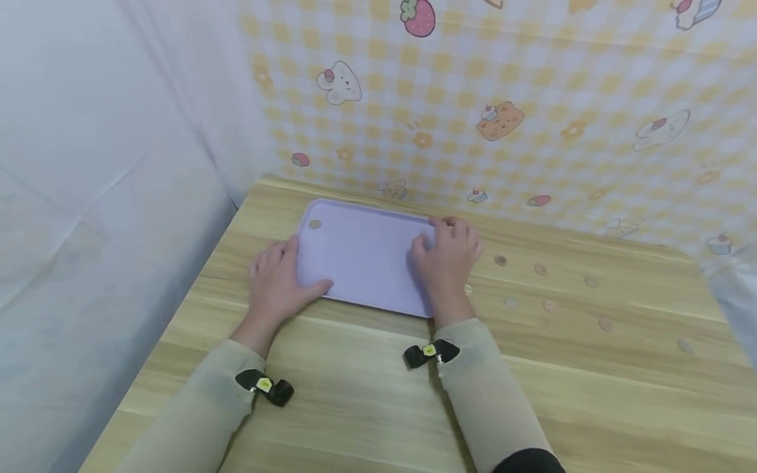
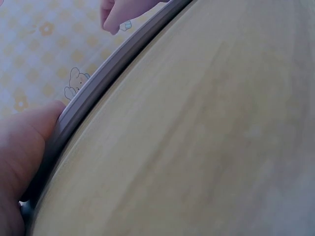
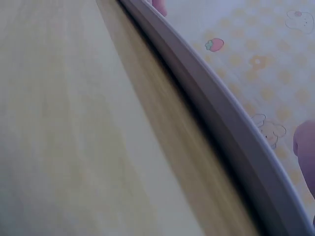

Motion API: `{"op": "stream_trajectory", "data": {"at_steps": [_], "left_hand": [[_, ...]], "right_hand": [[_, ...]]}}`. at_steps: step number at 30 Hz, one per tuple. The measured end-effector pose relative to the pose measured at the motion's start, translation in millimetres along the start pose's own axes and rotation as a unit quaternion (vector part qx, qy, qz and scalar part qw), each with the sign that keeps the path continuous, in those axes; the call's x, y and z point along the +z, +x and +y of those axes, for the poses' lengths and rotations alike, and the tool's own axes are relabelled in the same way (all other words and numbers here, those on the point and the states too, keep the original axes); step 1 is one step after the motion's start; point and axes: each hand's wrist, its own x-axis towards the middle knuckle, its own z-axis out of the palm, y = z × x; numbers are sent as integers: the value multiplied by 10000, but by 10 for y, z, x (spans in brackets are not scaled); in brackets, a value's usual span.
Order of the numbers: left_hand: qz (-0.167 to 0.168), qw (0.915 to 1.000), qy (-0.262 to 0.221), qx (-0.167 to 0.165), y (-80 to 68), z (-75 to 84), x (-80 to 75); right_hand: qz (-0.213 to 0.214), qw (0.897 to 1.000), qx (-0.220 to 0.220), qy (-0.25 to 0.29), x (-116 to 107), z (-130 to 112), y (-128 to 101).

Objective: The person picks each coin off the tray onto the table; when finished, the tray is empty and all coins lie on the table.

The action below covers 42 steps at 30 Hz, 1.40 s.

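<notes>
A shallow lavender tray lies on the wooden table, its raised rim seen edge-on from the left wrist. My left hand grips its near left corner, fingers along the left side and thumb on the front rim. At the right end, my right hand holds the tray with bent fingers over the far corner; its thumb is above the tray's surface. One round coin-like disc sits inside the tray's far left corner. The undersides of both hands are hidden.
Several coin-like discs lie scattered right of the tray, among them a dark one and a pinkish one. A yellow checked curtain hangs behind the table; a white cloth hangs on the left.
</notes>
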Motion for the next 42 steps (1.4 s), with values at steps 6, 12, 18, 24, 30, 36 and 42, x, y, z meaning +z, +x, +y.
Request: {"op": "stream_trajectory", "data": {"at_steps": [6, 12, 18, 24, 30, 36, 42], "left_hand": [[9, 10000, 71, 18, 8, -47, 1], [22, 10000, 72, 49, 18, -37, 30], [43, 9999, 99, 18, -5, 9, 60], [41, 9999, 88, 78, 2, 22, 36], [-47, 9999, 137, 0, 14, 19, 42], [-118, 9998, 117, -100, 9, 39, 13], [-126, 9998, 125, -115, -5, 38, -11]], "right_hand": [[-257, 9986, -229, 393, 247, -347, -41], [-289, 9967, -335, 678, 488, -719, -84], [-405, 9940, -494, 891, 649, -932, -107], [-744, 9921, -464, 900, 804, -1089, -118], [-1535, 9862, -525, 318, 909, -1264, -131], [-2445, 9667, -649, -397, 972, -1388, -126], [-3033, 9432, -921, -990, 1003, -1404, -145]]}}
